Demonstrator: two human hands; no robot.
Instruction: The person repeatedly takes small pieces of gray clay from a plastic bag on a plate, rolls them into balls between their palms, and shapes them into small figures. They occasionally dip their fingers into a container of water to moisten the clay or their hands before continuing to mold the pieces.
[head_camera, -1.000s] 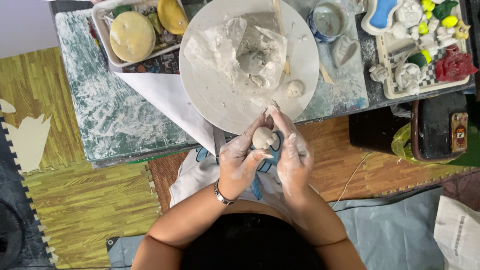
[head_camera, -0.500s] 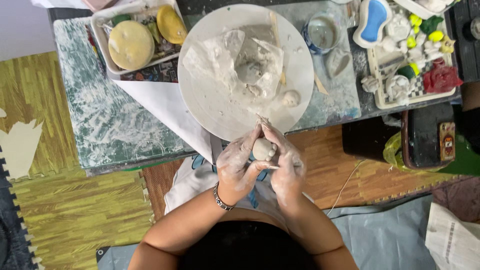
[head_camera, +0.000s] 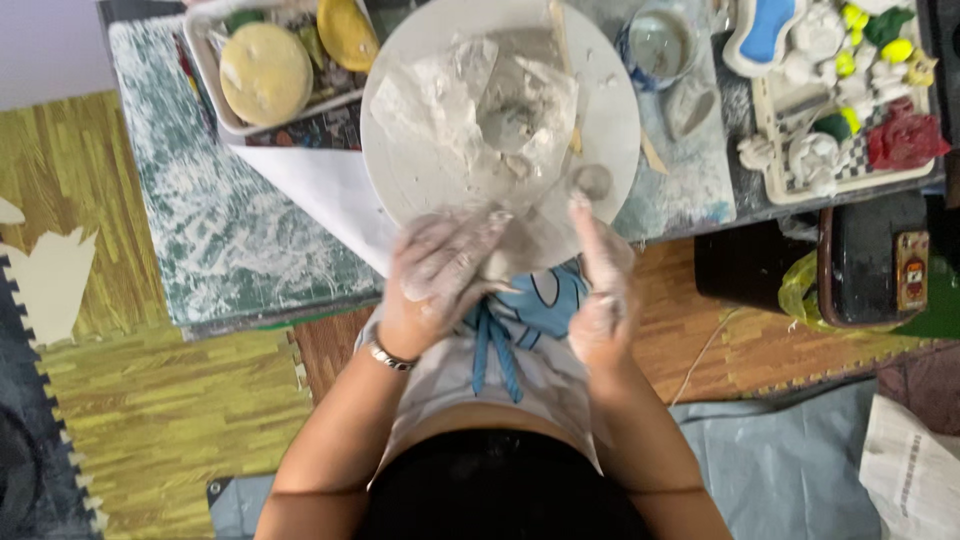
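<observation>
Below the round white board (head_camera: 400, 150), our clay-coated left hand (head_camera: 440, 270) and right hand (head_camera: 600, 290) press a blurred clay lump (head_camera: 505, 262) between them, fingers closed around it.

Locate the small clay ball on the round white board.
In the head view the small clay ball sits near the lower right edge of the round white board, beside the crumpled plastic and just above the right hand.
</observation>
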